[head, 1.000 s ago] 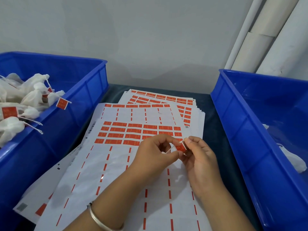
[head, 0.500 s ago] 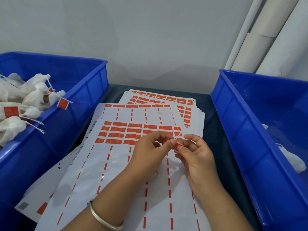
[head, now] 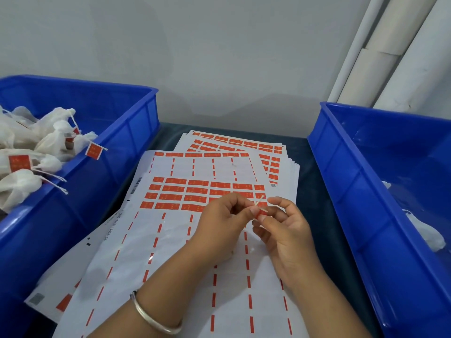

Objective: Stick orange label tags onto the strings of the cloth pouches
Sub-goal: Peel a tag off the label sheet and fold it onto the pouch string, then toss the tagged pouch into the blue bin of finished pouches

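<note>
We can read little: the orange labels carry pale marks too small to make out, and the sheet edge to the left of our hands shows a barcode and a line of digits we cannot read with certainty. Our left hand (head: 220,222) and right hand (head: 284,231) meet above the top label sheet (head: 146,240), fingertips curled together in a pinching grip on one small orange label (head: 260,214), which sits right between the two thumbs and forefingers. A pale string (head: 259,201) comes out of that grip and points up and away to the right, its long axis slanted, its free end just above the right forefinger. Whether the label is already wrapped round the string we cannot tell. The pouch it belongs to is hidden. Well to the left of the grip, white cloth pouches (head: 22,184) lie heaped in a blue bin (head: 117,152), several with orange tags on their strings. Well to the right stands another blue bin (head: 366,191) holding white cloth near its far wall. More label sheets (head: 275,154) are stacked beyond our hands on the dark worktop (head: 310,191). A silver bangle (head: 156,318) circles the left wrist.
</note>
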`<state>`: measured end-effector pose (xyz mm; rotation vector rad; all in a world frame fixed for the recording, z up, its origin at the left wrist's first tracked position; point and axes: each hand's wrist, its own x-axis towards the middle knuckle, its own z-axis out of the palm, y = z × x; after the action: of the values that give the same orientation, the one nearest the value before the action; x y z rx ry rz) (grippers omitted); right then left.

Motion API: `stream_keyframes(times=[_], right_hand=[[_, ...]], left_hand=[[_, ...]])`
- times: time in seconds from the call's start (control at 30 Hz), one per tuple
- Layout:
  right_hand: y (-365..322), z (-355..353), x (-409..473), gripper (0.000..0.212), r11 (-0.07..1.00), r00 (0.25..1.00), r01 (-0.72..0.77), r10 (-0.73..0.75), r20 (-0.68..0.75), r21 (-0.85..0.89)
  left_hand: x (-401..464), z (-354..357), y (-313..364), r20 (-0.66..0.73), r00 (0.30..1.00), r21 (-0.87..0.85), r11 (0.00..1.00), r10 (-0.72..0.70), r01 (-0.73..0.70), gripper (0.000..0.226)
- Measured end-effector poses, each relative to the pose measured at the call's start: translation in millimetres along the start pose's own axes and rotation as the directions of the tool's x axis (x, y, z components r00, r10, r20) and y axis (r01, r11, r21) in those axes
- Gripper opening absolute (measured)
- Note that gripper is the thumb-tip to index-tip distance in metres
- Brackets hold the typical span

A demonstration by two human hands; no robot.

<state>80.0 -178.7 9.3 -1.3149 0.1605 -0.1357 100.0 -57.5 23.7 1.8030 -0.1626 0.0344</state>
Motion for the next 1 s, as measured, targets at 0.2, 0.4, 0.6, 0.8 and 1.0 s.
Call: stream_keyframes(times=[0.2,0.4,0.6,0.8,1.0], right_hand=[[2,-4,-2,0.024,0.999,1.000,-0.017,0.017,-0.011,0.044],[0,-11,2,0.021,0.954,0.994,-0.096,0.106,-0.021,0.283],[3,-10,5,0.024,0.959,0.992,-0.091,0.111,-0.059,0.268],[5,-6,0,0.022,0.998,0.998,-0.057,0.057,-0.011,0.036],[5,-1,-8,0.018,0.979,0.999,-0.022,0.027,0.020,-0.204]], left_hand=[[0,-1,0,0.031,1.000,-0.040,0.999,0.003,-0.002,0.012],[-2,-4,-1,0.146,0.985,0.002,0.995,-0.096,0.096,0.012],[-1,-14,10,0.224,0.964,0.253,0.964,-0.142,0.083,0.008],[3,-33,40,0.127,0.985,0.434,0.899,-0.121,0.055,0.012],[-5,-58,61,-0.052,0.993,0.403,0.908,-0.104,0.116,0.009]])
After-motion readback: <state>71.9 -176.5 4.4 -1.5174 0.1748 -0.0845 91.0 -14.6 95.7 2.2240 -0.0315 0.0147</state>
